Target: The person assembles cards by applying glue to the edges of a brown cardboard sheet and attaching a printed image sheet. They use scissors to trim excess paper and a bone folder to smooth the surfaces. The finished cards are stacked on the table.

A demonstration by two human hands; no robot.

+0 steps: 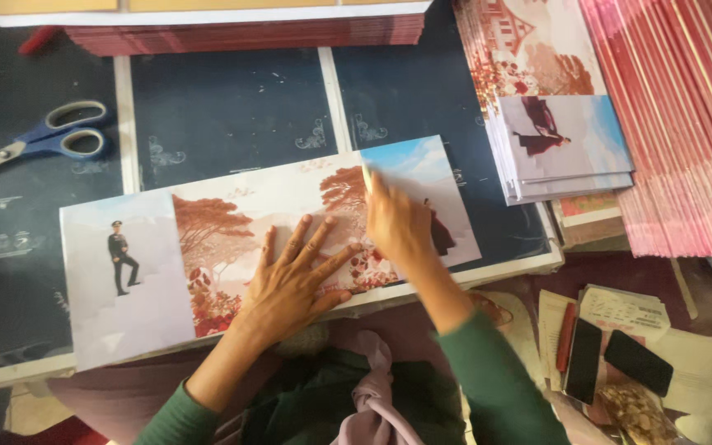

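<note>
1. A long printed photo sheet (208,247) lies across the middle of the frame on a dark blue board (232,107), running from the lower left up toward the right of centre. It shows a pale panel with a standing figure in dark clothes, a rust-coloured tree scene, and a sky-blue panel at its right end.

2. The left hand (294,280) lies flat on the sheet just below centre, palm down, fingers spread wide. It grips nothing; the wide spread looks meant to pin the sheet so it cannot slide or curl.

3. The right hand (395,224) sits just right of the left, fingers drawn together and pressed near the seam where the tree scene meets the blue panel. A pale narrow edge shows at its fingertips; whether it is a small tool or the sheet's own fold I cannot tell.

4. The two hands are near each other, one anchoring and one pressing, which suits smoothing or creasing.

5. A stack of smaller prints (562,148) rests at the upper right, within reach, beside fanned pink and red sheets (686,124) along the right edge.

6. Scissors (43,142) with blue handles lie at the upper left, well apart from both hands.

7. Two dark phones (611,363) lie on papers at the lower right.
</note>
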